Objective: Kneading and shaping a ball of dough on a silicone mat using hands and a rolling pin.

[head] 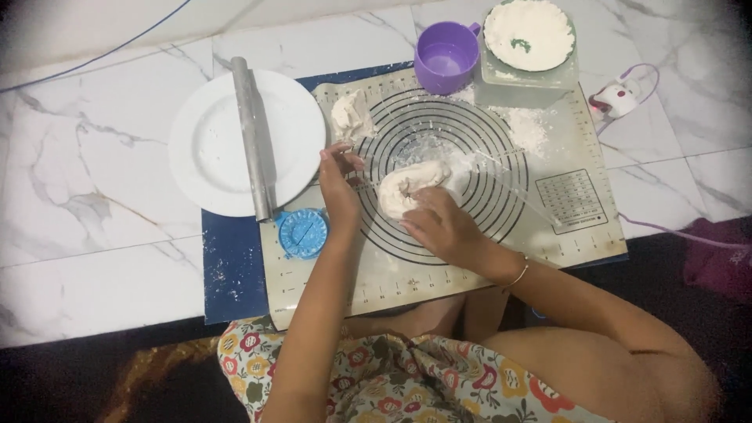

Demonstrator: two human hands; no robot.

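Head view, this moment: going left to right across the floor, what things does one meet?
Round white plate → metal rolling pin lying across it → left hand → pale dough ring, touched by the right hand → purple plastic cup → white bowl of flour → small white-and-red device.

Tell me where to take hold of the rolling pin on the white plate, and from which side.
Grip the rolling pin around its middle, coming straight down from above. It lies flat across the white plate, ends overhanging the rim, so the bare middle is raised and likely balanced. The left hand is nearest; the right hand is on the dough.
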